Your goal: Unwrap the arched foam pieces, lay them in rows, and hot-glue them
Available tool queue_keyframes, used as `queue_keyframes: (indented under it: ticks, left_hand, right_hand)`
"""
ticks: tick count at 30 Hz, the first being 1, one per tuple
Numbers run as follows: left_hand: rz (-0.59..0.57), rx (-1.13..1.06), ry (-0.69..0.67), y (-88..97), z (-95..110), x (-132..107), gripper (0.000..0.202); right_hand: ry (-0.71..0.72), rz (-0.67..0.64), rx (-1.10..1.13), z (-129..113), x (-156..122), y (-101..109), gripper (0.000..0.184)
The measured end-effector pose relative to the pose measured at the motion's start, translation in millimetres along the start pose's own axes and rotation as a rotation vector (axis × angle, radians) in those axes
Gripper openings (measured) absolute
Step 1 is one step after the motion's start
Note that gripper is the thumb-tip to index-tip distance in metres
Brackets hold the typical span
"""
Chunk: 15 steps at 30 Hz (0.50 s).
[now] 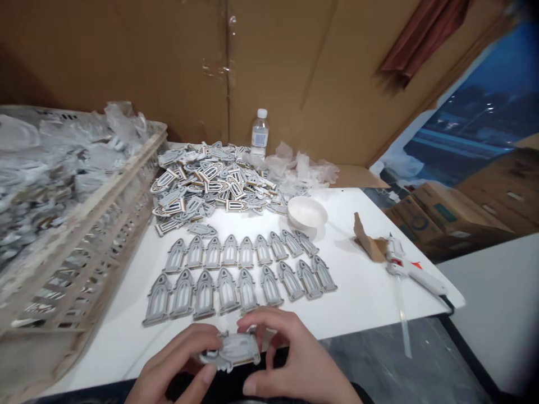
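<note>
The piece (238, 350), a grey arch like a tiny window frame, sits between the hands at the near edge of the tabletop (349, 308), turned sideways. The left hand (181, 359) pinches one end between thumb and fingers; the right hand (290, 359) curls at the other end with its grip parted, thumb well below the fingers, and whether a fingertip touches the piece I cannot tell. It looks light and stiff, probably thin wood or plastic in layers, smooth enough to slide a little, and the slim bars across its openings seem the likeliest part to snap. The outer rim is the sound place to hold, at the base or along the long sides. Just beyond the hands stands the front row (246, 289) of similar arches, with the back row (229, 250) behind it, so there is little room straight ahead. The heap (219, 179) fills the far side and the crate (105, 193) walls off the left. More open surface lies to the right, between the rows and the glue gun (415, 272), whose stick (402, 320) juts past the edge.
</note>
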<state>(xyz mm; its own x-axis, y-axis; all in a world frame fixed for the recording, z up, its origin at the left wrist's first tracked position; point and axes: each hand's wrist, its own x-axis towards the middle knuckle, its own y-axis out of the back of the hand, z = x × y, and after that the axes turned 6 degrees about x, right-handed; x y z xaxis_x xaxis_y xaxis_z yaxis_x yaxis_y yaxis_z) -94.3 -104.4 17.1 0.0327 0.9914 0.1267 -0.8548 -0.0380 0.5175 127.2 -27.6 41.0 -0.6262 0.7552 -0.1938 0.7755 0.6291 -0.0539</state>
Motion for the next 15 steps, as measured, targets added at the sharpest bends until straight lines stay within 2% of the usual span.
queue_keyframes:
  ticks: [3,7,10,15]
  left_hand:
    - [0.040,0.124,0.071,14.6,-18.8,-17.3,0.025]
    - [0.114,0.230,0.160,29.7,-39.7,-39.3,0.046]
    - [0.170,0.330,0.186,37.7,-48.3,-48.4,0.055]
    - [0.239,0.421,0.131,46.5,-52.4,-52.0,0.052]
  right_hand:
    - [0.101,-0.015,-0.167,3.0,11.9,-16.9,0.045]
    - [0.233,-0.018,-0.424,3.9,30.0,-43.8,0.040]
    - [0.267,-0.060,-0.500,6.7,39.7,-61.3,0.038]
    - [0.262,-0.054,-0.603,10.4,48.7,-77.0,0.037]
